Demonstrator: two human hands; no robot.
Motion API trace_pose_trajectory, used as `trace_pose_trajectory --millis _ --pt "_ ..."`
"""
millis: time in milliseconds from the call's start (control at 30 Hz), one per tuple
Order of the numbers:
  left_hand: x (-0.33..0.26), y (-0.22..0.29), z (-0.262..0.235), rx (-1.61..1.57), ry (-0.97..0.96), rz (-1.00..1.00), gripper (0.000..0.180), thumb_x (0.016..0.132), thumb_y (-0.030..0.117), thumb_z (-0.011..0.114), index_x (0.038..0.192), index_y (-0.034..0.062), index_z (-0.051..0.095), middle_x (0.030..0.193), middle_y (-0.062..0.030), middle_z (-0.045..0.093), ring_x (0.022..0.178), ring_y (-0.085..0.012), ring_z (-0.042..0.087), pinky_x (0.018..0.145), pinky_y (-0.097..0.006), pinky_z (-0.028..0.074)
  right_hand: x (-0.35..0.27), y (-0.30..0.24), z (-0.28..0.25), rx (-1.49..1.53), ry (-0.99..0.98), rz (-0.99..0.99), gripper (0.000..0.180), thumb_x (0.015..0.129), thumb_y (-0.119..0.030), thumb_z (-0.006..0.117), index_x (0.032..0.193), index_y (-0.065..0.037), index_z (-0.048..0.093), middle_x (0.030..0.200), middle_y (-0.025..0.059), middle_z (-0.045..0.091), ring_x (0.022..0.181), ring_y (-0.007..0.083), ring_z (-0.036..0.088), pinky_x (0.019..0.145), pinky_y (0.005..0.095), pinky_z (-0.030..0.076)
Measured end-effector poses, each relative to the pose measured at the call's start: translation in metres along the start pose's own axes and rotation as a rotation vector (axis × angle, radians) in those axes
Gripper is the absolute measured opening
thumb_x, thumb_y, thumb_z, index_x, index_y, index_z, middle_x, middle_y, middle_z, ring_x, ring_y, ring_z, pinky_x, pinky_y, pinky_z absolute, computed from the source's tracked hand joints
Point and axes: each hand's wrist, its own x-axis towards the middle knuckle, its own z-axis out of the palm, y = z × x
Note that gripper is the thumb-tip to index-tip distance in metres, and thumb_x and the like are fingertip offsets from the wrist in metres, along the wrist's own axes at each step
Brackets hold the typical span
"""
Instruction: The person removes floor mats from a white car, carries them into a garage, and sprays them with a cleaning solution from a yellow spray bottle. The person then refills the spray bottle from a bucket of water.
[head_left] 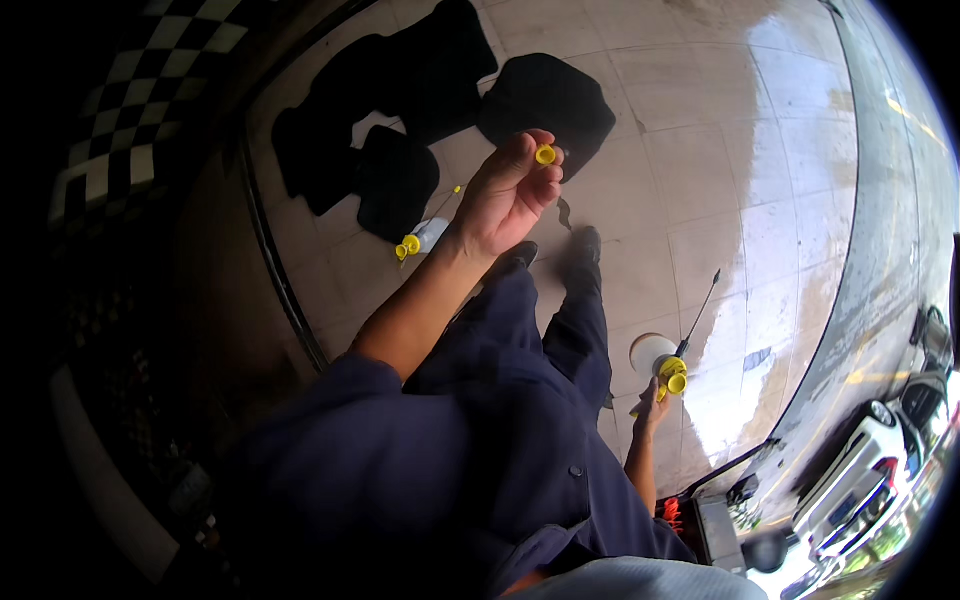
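My left hand (508, 205) is raised ahead of me, its fingers closed around a small round yellow cap (545, 155) with a hollow, cup-like face. Low at my right side, my right hand (652, 408) grips a pump sprayer (674, 368). That sprayer has a yellow top, a pale round body and a thin dark wand (703, 312) pointing away from me. Part of its grip is hidden by the fingers. To the left of my legs, a second white bottle (430, 236) with a yellow head lies on the floor, partly behind my left forearm.
Black floor mats (400, 85) lie spread on the tiled floor (690, 180) ahead of my shoes. A dark rail edges the tiles on the left. Wet, shiny tiles stretch along the right. A white car (850, 480) stands beyond the far-right edge.
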Motion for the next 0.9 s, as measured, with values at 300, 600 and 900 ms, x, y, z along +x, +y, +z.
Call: trace_pose_trajectory --millis 300,600,900 --pt "-0.097 -0.016 0.098 0.239 -0.211 -0.378 0.029 0.088 0.008 0.062 0.115 0.0011 0.057 0.104 -0.0108 0.064 0.088 -0.0134 0.065 0.079 -0.023 0.055 -0.283 0.109 -0.052 0.309 0.646 0.184 0.029 0.079 -0.031 0.074 0.079 -0.007 0.058 0.057 -0.005 0.042 0.043 0.0058 0.035 0.041 0.0227 0.025" --pt "-0.258 -0.158 0.153 0.464 -0.565 -0.855 0.028 0.095 0.015 0.052 0.119 0.0013 0.056 0.1 -0.0063 0.063 0.086 -0.0099 0.061 0.078 -0.024 0.052 -0.551 0.178 -0.059 0.51 0.899 0.117 0.03 0.079 -0.029 0.075 0.078 -0.004 0.059 0.061 0.0005 0.051 0.051 0.0102 0.048 0.048 0.0246 0.04" --pt "-0.557 -0.307 0.119 0.619 -0.86 -1.43 0.023 0.091 0.009 0.053 0.111 -0.0008 0.056 0.096 -0.0065 0.059 0.078 -0.0082 0.053 0.07 -0.022 0.044 -0.761 0.243 -0.043 0.755 1.038 -0.169 0.087 0.054 -0.072 0.074 0.099 0.0 0.055 0.073 0.0018 0.057 0.062 0.0108 0.056 0.053 0.023 0.044"
